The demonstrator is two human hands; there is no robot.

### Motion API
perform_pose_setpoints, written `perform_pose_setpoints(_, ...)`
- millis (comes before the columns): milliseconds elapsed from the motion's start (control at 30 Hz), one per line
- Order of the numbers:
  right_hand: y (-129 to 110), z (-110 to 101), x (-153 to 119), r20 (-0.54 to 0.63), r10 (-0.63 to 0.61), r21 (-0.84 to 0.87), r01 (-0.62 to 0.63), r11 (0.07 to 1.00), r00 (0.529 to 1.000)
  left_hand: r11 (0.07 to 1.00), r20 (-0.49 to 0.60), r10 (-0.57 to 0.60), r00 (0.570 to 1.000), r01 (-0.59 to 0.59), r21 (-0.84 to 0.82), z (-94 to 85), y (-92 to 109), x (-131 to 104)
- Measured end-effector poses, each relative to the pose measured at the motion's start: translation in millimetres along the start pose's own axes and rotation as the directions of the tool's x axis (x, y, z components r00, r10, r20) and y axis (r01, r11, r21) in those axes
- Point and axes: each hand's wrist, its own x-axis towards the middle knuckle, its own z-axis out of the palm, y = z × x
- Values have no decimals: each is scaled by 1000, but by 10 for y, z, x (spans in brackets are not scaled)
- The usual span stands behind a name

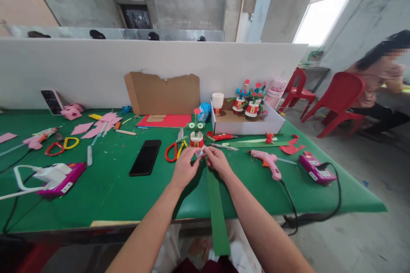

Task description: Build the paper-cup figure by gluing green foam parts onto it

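Note:
My left hand (pixel 187 165) and my right hand (pixel 218 161) meet at the middle of the table, fingertips closed on a small whitish piece (pixel 200 152); its exact kind is unclear. From beneath my right fingers a long green paper strip (pixel 218 213) runs over the table edge towards my lap. Just beyond my fingers stands a red paper-cup figure (pixel 196 138) with a green head, round eyes and springy paper arms. Scissors with a red and yellow handle (pixel 171 152) lie left of it, partly covered. A grey pen-like cutter (pixel 224 147) lies to the right.
A black phone (pixel 145 158) lies left of my hands. To the right are a pink glue gun (pixel 267 163) and a purple power strip (pixel 315 170) with cables. Behind, a white box (pixel 248 127) holds more cup figures. A person (pixel 374 76) sits at far right.

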Motion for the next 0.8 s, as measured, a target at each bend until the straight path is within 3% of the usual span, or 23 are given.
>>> perform_pose_setpoints(133,-34,27,-30,55,0,7,0,1000,998,1000,27,4,1000,-3,-29,-5,9,1)
perform_pose_setpoints(800,-19,-27,-12,74,-43,44,40,998,996,997,40,10,999,-7,-79,-21,36,18)
